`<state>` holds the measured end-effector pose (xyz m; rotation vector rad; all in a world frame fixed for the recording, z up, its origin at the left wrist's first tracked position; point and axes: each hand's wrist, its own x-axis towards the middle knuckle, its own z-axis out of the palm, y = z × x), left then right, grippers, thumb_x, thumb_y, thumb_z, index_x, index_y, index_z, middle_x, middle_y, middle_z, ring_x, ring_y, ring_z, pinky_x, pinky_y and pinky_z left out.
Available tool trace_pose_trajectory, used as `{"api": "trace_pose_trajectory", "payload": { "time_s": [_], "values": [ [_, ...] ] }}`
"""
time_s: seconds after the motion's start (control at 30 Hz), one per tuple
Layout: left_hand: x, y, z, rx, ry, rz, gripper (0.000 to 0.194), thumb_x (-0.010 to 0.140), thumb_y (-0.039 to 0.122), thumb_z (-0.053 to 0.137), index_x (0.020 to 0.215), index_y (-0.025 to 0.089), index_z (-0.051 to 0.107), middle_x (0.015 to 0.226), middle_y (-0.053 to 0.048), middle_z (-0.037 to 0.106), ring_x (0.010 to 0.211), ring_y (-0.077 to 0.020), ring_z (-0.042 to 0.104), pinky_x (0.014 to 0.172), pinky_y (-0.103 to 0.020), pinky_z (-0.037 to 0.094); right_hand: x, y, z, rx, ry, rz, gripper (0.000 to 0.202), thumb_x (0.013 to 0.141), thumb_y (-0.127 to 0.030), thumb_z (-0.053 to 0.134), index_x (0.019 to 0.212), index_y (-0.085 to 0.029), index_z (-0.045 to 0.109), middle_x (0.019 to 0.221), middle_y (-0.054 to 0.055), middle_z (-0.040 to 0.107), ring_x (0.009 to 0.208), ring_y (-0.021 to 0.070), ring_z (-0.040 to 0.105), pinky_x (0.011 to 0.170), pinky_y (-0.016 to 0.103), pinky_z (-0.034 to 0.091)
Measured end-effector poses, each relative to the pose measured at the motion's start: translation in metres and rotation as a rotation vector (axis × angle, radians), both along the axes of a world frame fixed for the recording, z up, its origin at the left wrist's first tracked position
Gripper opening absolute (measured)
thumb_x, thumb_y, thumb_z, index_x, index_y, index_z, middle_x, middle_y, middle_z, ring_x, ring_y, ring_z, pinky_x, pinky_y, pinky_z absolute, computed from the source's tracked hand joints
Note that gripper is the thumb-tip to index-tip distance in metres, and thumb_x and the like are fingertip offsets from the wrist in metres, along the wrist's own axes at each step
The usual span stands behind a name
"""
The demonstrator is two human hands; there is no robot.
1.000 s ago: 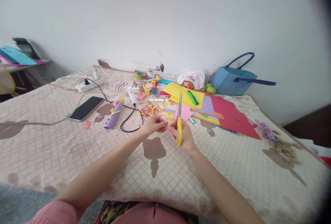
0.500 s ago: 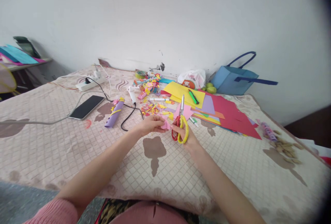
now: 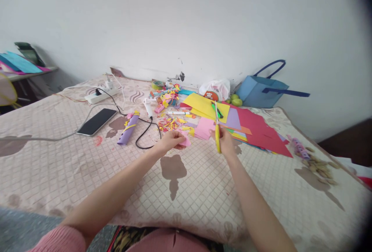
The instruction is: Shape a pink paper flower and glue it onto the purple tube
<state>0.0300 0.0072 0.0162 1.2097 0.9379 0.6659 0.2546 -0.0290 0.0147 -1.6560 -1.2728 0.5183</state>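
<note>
Since half a second ago the right hand (image 3: 226,143) has swung away toward 3 o'clock, carrying the yellow scissors (image 3: 217,133) off the pink paper piece (image 3: 183,140); the blades now point to 12 o'clock, over the stacked coloured sheets (image 3: 250,126). Its fingers are wrapped around the scissor handles. The left hand (image 3: 171,140) rests on the patterned bed cover (image 3: 87,166), fingers pinched on the pink paper piece. Paper scraps (image 3: 171,123) lie at its 12 o'clock.
</note>
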Motion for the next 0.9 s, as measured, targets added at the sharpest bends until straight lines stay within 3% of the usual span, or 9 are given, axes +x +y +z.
{"api": "trace_pose_trajectory", "payload": {
  "time_s": [0.1,0.27,0.4,0.53,0.57,0.63,0.73,0.8,0.9],
  "values": [
    [0.001,-0.001,0.001,0.001,0.014,-0.007,0.021,0.066,0.027,0.067,0.065,0.010,0.054,0.060,-0.002,0.060,0.054,-0.0099,0.060,0.052,-0.020,0.047,0.043,0.002,0.002,-0.189,-0.516,-0.290,0.043,0.070,-0.049,0.055,0.099,-0.018,0.059,0.085,0.010,0.065,0.080,0.0248,0.060,0.064,0.032,0.043],
    [0.001,-0.002,0.000,-0.006,0.040,0.003,0.020,0.067,0.026,0.066,0.065,0.010,0.055,0.057,-0.001,0.059,0.052,-0.0089,0.059,0.051,-0.019,0.047,0.084,0.001,-0.016,-0.362,-0.788,-0.326,0.052,0.070,-0.051,0.053,0.108,-0.014,0.057,0.095,0.016,0.063,0.087,0.0277,0.060,0.068,0.034,0.043],
    [0.001,-0.002,-0.001,-0.014,0.050,0.018,0.021,0.066,0.027,0.067,0.065,0.010,0.055,0.059,-0.002,0.060,0.053,-0.0095,0.060,0.051,-0.019,0.047,0.095,0.001,-0.024,-0.270,-0.838,-0.279,0.044,0.069,-0.046,0.057,0.095,-0.012,0.062,0.089,0.016,0.061,0.090,0.0282,0.057,0.073,0.035,0.043],
    [0.002,-0.002,-0.005,0.000,0.048,0.024,0.022,0.065,0.028,0.068,0.065,0.011,0.055,0.059,-0.003,0.060,0.054,-0.0099,0.060,0.050,-0.019,0.047,0.073,0.002,-0.011,0.008,-0.786,-0.310,0.027,0.073,-0.036,0.056,0.085,-0.013,0.061,0.086,0.014,0.059,0.089,0.0266,0.055,0.077,0.038,0.043],
    [0.002,-0.002,-0.006,0.000,0.048,0.028,0.023,0.064,0.029,0.068,0.065,0.011,0.055,0.060,-0.003,0.060,0.054,-0.0102,0.060,0.050,-0.019,0.047,0.060,0.001,-0.007,0.097,-0.736,-0.236,0.023,0.074,-0.033,0.054,0.087,-0.014,0.059,0.087,0.013,0.058,0.086,0.0245,0.055,0.077,0.038,0.044],
    [0.003,-0.002,-0.007,-0.008,0.045,0.036,0.024,0.064,0.030,0.069,0.065,0.011,0.054,0.060,-0.003,0.061,0.055,-0.0105,0.060,0.050,-0.019,0.047,0.029,-0.003,-0.001,0.225,-0.572,0.054,0.018,0.077,-0.026,0.051,0.092,-0.016,0.056,0.091,0.009,0.058,0.075,0.0182,0.057,0.071,0.034,0.047],
    [0.003,-0.002,-0.008,-0.034,0.029,0.037,0.025,0.063,0.031,0.069,0.065,0.011,0.054,0.061,-0.003,0.061,0.054,-0.0099,0.060,0.051,-0.020,0.047,-0.021,-0.012,-0.001,0.289,-0.440,0.487,0.028,0.076,-0.016,0.052,0.104,-0.020,0.051,0.101,0.007,0.054,0.080,0.0162,0.056,0.073,0.033,0.048],
    [0.003,-0.003,-0.008,-0.051,0.014,0.034,0.026,0.063,0.032,0.070,0.066,0.012,0.054,0.061,-0.002,0.061,0.053,-0.0095,0.059,0.051,-0.020,0.047,-0.043,-0.017,-0.005,0.324,-0.406,0.642,0.034,0.076,-0.012,0.051,0.109,-0.022,0.048,0.107,0.008,0.050,0.092,0.0179,0.054,0.079,0.035,0.048],
    [0.003,-0.004,-0.007,-0.073,-0.007,0.014,0.027,0.062,0.033,0.070,0.068,0.011,0.055,0.059,-0.002,0.060,0.053,-0.0090,0.059,0.052,-0.019,0.047,-0.054,-0.022,-0.007,0.342,-0.411,0.736,0.033,0.077,-0.011,0.052,0.107,-0.023,0.049,0.109,0.008,0.049,0.107,0.0202,0.047,0.091,0.039,0.043]
  ]
}}
